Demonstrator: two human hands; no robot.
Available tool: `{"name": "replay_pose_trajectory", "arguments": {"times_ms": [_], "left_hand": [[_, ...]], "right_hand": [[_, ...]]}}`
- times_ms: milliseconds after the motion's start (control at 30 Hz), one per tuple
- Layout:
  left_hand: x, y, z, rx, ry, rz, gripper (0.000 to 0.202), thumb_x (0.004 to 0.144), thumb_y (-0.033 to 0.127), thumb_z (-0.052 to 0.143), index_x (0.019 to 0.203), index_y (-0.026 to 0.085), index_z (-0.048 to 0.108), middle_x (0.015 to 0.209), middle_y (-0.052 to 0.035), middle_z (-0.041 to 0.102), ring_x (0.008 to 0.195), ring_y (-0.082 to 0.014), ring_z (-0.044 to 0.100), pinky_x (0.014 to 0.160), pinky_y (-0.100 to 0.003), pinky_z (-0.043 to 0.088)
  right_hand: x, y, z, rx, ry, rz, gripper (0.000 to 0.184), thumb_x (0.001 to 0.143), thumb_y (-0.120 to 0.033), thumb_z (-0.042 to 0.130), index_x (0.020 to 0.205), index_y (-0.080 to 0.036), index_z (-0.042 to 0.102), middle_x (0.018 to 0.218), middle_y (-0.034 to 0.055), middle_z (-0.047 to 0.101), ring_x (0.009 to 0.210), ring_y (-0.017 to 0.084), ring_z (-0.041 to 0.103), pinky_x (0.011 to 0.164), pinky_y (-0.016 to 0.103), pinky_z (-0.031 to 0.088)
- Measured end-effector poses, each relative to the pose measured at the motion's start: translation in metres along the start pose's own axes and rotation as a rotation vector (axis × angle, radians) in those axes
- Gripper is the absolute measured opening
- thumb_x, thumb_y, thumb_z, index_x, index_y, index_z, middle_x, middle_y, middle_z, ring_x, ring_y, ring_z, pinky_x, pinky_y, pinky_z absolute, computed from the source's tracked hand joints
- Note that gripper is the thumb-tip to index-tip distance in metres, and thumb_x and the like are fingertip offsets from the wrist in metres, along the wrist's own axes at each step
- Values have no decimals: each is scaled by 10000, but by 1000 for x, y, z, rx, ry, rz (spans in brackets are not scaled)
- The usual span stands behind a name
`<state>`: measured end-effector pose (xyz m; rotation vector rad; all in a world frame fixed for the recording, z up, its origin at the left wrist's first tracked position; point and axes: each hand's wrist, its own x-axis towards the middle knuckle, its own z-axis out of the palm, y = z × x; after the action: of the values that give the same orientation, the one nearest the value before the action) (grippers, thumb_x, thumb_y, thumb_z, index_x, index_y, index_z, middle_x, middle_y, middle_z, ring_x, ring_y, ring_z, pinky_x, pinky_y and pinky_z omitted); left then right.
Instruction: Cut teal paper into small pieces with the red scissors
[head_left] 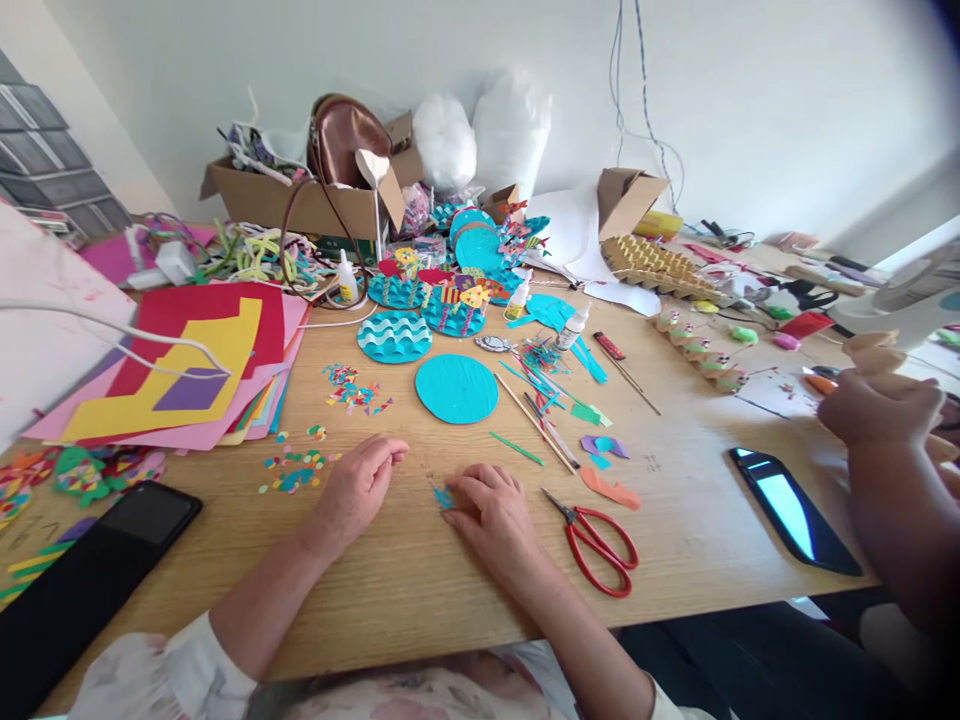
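My left hand (358,488) rests on the wooden table with its fingers curled in and their tips together; nothing shows in it. To its right, my right hand (491,515) is low on the table, thumb and fingers closing around small blue paper scraps (442,496). Red-handled scissors (600,545) lie beside my right hand, blades slightly apart. Beyond both hands is a flat blue disc (456,388). A thin green strip (516,448) lies between the disc and the scissors. Paper dots (296,465) and small coloured triangles (352,390) are scattered past my left hand.
Coloured sheets (180,360) and a black phone (97,580) lie at left. Decorated blue discs (395,337), glue bottles (573,327) and sticks (536,420) stand or lie farther back. At right are another phone (791,510) and another person's hand (877,405).
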<state>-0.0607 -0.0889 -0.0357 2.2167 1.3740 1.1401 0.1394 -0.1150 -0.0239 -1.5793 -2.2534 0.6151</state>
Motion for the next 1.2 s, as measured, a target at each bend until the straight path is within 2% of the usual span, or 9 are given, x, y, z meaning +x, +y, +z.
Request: {"name": "replay_pose_trajectory", "arguments": {"times_ms": [333,467,733,1000,1200], "left_hand": [[2,3,-2,16,8,34,260,765,52,362,825,188,576,719,-28,662,658,-132,635,603,-225,509],[3,4,-1,12,4,33,259,771,45,363,820,182,578,725,-31,665,658,-130,637,610,-220,505],[0,1,2,21,-10,30,251,798,46,358,828,175,571,738,-28,658,672,-127,633,627,-229,499],[0,0,1,2,-23,8,255,801,50,355,833,175,575,746,-29,658,679,-131,631,633,-241,501],[-1,-2,1,-15,-18,-9,255,796,65,362,833,181,586,747,-25,662,683,-136,633,641,-247,505]], "right_hand": [[5,-4,5,-12,50,76,43,755,-197,632,786,-226,635,828,-13,629,845,151,525,724,275,325],[5,-7,8,-40,69,84,63,783,-195,609,744,-228,646,784,-13,637,819,149,531,717,273,321],[7,-10,17,-204,50,83,89,812,-196,559,750,-176,621,808,54,632,817,204,517,717,315,314],[7,-14,15,-80,72,127,122,812,-131,505,729,-174,584,794,50,623,789,189,511,695,284,336],[13,-11,8,102,116,171,125,771,-126,475,675,-178,534,761,64,601,775,198,502,703,299,351]]}}
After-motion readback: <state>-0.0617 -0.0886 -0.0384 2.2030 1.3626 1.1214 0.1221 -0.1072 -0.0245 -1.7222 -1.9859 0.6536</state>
